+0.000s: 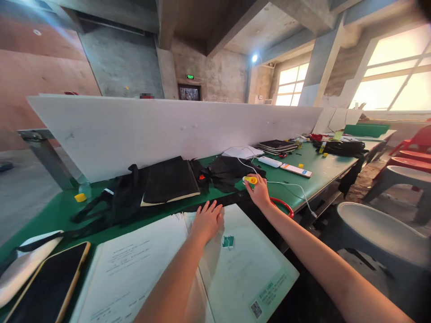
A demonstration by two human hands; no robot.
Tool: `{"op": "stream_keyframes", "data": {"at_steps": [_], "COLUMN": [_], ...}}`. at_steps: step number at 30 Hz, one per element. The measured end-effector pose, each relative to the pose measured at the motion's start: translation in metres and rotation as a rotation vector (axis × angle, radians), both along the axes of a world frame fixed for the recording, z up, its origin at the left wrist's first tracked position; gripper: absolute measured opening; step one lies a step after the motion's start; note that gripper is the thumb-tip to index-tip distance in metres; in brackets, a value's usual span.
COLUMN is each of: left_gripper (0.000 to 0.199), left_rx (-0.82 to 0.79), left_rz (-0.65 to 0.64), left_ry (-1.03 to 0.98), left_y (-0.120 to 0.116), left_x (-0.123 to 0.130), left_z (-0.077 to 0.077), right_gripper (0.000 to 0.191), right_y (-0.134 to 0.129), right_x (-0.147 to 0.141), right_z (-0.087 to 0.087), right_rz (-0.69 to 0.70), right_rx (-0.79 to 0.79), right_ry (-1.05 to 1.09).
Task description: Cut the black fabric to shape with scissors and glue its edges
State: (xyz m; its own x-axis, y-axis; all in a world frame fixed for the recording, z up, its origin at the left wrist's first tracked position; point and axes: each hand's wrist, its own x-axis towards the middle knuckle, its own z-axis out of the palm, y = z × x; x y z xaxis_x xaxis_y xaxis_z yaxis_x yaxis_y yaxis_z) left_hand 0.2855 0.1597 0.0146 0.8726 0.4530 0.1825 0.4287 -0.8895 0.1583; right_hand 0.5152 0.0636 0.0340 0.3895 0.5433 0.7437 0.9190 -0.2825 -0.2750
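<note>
An open book [134, 269] lies at the near edge of the green table, its pages spread. Near the top of its centre fold rests my left hand [206, 223], fingers apart, with nothing in it. My right hand [259, 190] is raised beyond the book's upper right corner. Its fingers are closed on a small yellow and white object [250, 180], which looks like a glue stick. A small green patch [228, 241] shows on the right-hand page, with a printed square code near the bottom corner.
Black notebook [171, 181] and black cloth [229, 172] lie behind the book. A dark phone [50, 282] is at the near left. A lit phone [296, 170], white cable and red ring [283, 207] are at the right. White partition [168, 134] stands behind; grey stools [380, 233] stand at right.
</note>
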Motion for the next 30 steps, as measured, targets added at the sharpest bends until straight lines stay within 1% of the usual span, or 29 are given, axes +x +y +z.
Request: {"op": "stream_keyframes", "data": {"at_steps": [3,5,7,11,13,15,19,21,23,26,30], "left_gripper": [0.046,0.046,0.046,0.045,0.045,0.045,0.045,0.045,0.045,0.045,0.044], "left_rx": [-0.007,-0.003,0.004,0.014,0.016,0.018,0.014,0.008,0.0,-0.003,0.033], "left_rz": [-0.003,0.001,-0.001,0.002,0.006,0.004,-0.004,-0.005,-0.007,-0.002,-0.012], "left_ry": [0.014,0.015,0.005,-0.012,-0.013,-0.016,-0.01,-0.006,-0.001,0.001,-0.021], "left_y": [0.0,0.0,0.0,0.0,0.0,0.0,0.001,0.001,0.0,-0.001,-0.001], "left_x": [0.0,0.0,0.0,-0.001,0.0,0.0,0.001,0.001,0.001,0.001,0.001], "left_z": [0.0,0.0,0.0,-0.001,-0.002,-0.003,-0.002,-0.001,0.0,0.0,0.002], "right_gripper": [0.026,0.025,0.026,0.027,0.029,0.032,0.034,0.032,0.025,0.014,0.022], "right_y": [0.006,0.008,0.007,0.0,-0.003,-0.003,0.002,0.003,0.0,-0.006,-0.014], "right_x": [-0.001,0.001,0.004,0.006,0.004,0.002,-0.001,-0.001,-0.003,-0.006,-0.002], "right_z": [-0.004,-0.008,-0.011,-0.007,-0.003,-0.002,-0.006,-0.007,-0.004,0.004,0.013], "right_rz": [0.083,0.104,0.057,-0.108,-0.138,-0.116,-0.02,-0.031,-0.073,-0.12,-0.169], "right_rx": [-0.083,-0.149,-0.162,-0.079,-0.039,-0.029,-0.11,-0.113,-0.062,0.053,0.24], "right_ry": [0.005,0.012,0.021,0.036,0.037,0.041,0.057,0.059,0.057,0.057,0.122]}}
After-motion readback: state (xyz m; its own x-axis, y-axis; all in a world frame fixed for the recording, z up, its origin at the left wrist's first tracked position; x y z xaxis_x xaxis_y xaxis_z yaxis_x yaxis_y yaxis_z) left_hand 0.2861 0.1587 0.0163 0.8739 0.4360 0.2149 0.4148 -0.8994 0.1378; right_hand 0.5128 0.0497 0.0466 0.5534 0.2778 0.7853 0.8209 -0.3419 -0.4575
